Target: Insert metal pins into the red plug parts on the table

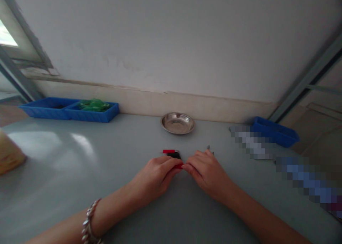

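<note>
My left hand and my right hand meet at the middle of the grey table. Both pinch a small red part between their fingertips. Just beyond the fingers lie a red piece and a black piece on the table. A small dark metal bit lies past my right hand. My left wrist wears a silver chain bracelet.
A shiny metal dish stands near the wall behind the hands. Blue trays sit at the back left, one holding green items. Another blue tray is at the back right. A tan object lies at the left edge.
</note>
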Action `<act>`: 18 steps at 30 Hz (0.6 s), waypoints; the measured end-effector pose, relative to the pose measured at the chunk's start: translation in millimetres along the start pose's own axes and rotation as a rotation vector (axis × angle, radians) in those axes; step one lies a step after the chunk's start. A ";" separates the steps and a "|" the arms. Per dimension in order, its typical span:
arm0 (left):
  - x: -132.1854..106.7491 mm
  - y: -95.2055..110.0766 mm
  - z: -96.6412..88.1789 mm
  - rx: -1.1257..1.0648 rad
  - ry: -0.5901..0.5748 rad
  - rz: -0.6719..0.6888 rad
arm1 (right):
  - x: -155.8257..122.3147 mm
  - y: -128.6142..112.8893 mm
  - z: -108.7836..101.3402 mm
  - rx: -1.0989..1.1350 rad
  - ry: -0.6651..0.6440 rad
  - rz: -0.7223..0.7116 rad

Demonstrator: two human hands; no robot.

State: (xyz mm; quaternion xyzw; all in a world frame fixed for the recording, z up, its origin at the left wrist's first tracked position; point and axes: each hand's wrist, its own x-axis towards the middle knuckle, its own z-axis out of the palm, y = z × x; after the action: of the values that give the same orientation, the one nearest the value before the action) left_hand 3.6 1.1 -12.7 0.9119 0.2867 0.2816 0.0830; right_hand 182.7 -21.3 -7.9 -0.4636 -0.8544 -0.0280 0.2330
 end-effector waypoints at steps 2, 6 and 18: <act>0.1 0.4 -0.5 0.002 0.001 0.000 | -0.3 0.4 -0.5 0.008 -0.005 0.014; 0.6 0.3 -1.8 0.004 0.014 -0.009 | -1.6 0.6 -3.2 0.075 0.013 0.052; 1.0 1.9 -2.4 -0.002 0.003 -0.004 | -0.7 1.3 -3.6 0.089 -0.008 0.053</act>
State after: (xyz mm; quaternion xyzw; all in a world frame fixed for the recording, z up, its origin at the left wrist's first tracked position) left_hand 3.8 0.1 -9.6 0.9108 0.2886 0.2832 0.0840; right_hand 185.5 -22.1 -5.2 -0.4752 -0.8432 0.0181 0.2509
